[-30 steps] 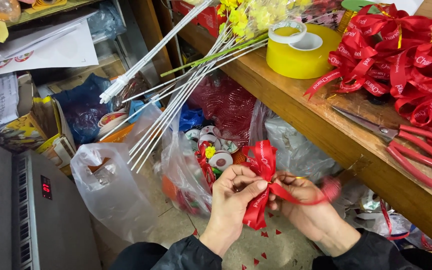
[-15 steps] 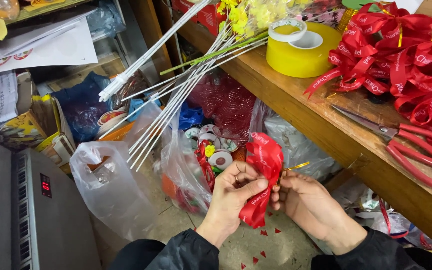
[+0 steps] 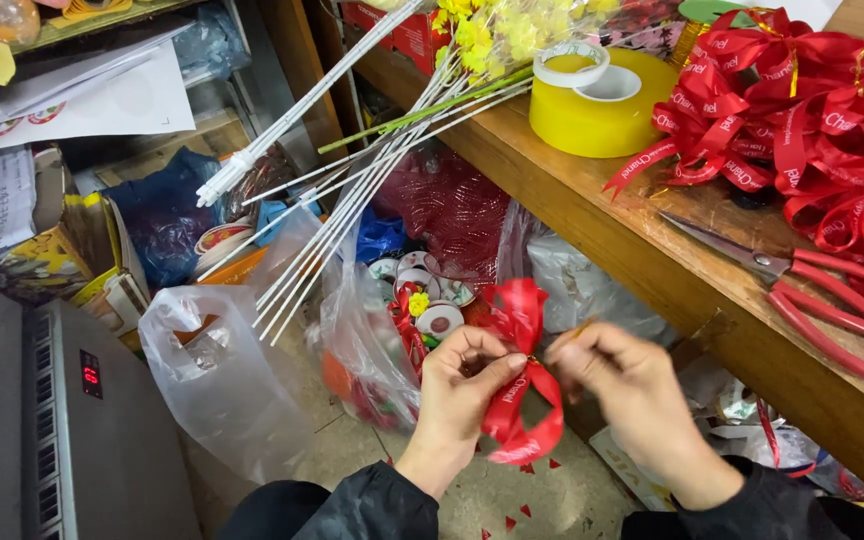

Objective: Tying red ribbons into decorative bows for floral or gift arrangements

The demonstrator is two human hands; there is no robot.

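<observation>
My left hand (image 3: 460, 392) pinches the middle of a red ribbon bow (image 3: 519, 375) with white lettering, held in the air over the floor. Its loops stick up and hang down from my thumb. My right hand (image 3: 624, 392) sits just to the right of the bow's centre, fingers pinched on a thin gold tie (image 3: 580, 327) at the knot; it is blurred. Both hands are below the front edge of the wooden bench (image 3: 592, 225).
On the bench lie a heap of finished red bows (image 3: 812, 110), red-handled scissors (image 3: 812, 290) and a big yellow tape roll (image 3: 592, 105). White flower stems (image 3: 352, 190) slant off the bench. Plastic bags (image 3: 222, 375) of ribbon rolls stand on the floor; a grey appliance (image 3: 62, 430) is at left.
The loose ribbon tail seen a second ago is gone from my right hand. The bow has turned and its lower loop now hangs below my left thumb; my right hand has lifted slightly.
</observation>
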